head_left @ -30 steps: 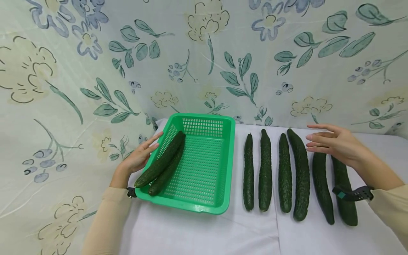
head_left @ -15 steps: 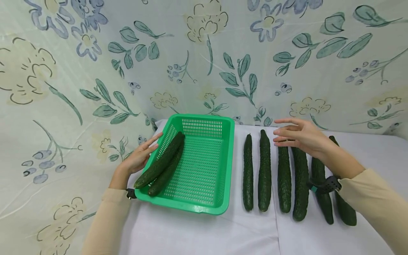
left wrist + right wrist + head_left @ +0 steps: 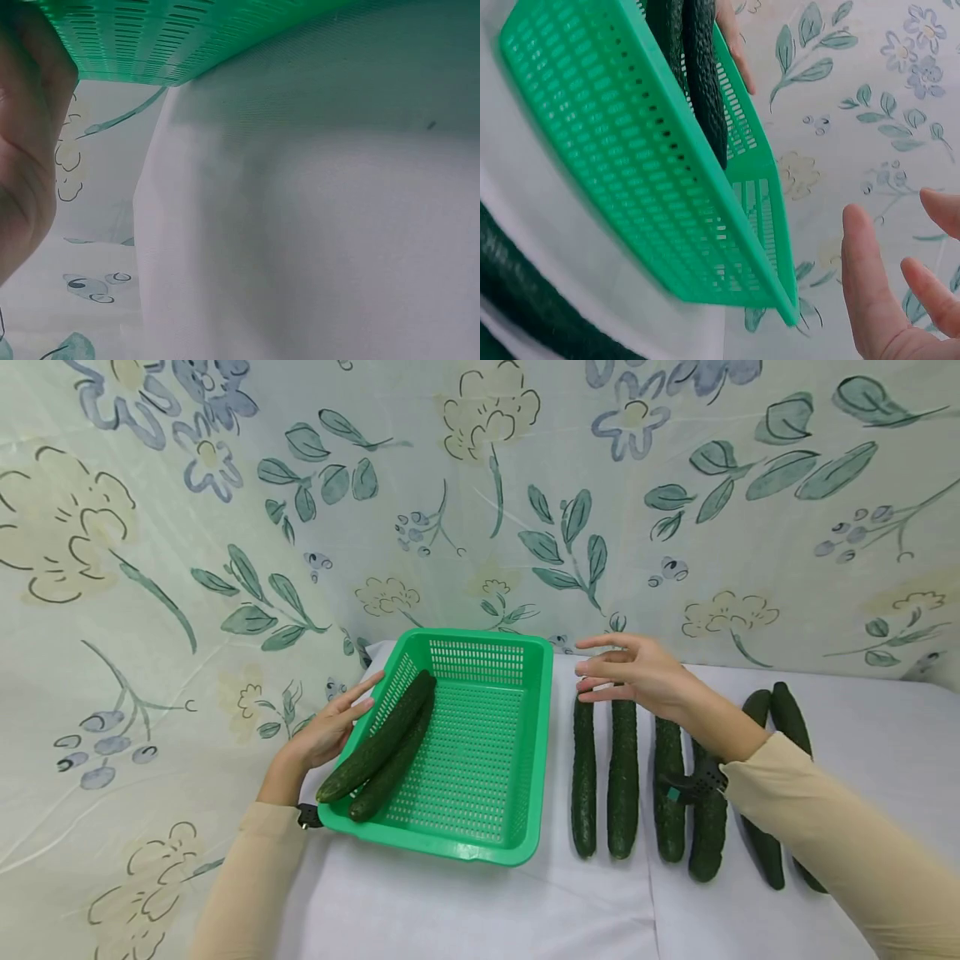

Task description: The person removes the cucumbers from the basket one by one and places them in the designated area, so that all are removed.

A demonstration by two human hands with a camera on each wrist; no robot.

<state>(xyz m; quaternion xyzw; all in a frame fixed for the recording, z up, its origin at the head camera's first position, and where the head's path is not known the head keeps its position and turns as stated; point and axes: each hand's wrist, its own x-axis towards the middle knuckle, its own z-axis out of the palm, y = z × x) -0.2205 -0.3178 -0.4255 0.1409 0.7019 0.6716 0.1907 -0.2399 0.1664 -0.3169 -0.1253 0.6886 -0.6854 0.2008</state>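
A green plastic basket [image 3: 546, 752] with slotted walls stands on the white cloth. Two dark green cucumbers [image 3: 381, 735] lie side by side along its left wall. My left hand [image 3: 330, 727] rests against the outside of that wall, its fingers fairly straight. In the left wrist view part of this hand [image 3: 26, 142] shows beside the basket's underside. My right hand [image 3: 637, 672] hovers with loosely spread fingers over the far ends of the leftmost cucumber [image 3: 583, 777] and its neighbour [image 3: 623, 777]. It holds nothing; the right wrist view shows its fingers [image 3: 866, 262] apart from the basket.
Several more cucumbers lie in a row to the right, among them one [image 3: 669, 827] partly under my right wrist and another [image 3: 791, 718] crossed by the sleeve [image 3: 817, 810]. A floral curtain [image 3: 450, 527] hangs behind the cloth-covered table [image 3: 465, 910].
My right hand has moved left across the row, from above the right-hand cucumbers to the two leftmost. The left hand, the basket and the cucumbers have stayed in place.
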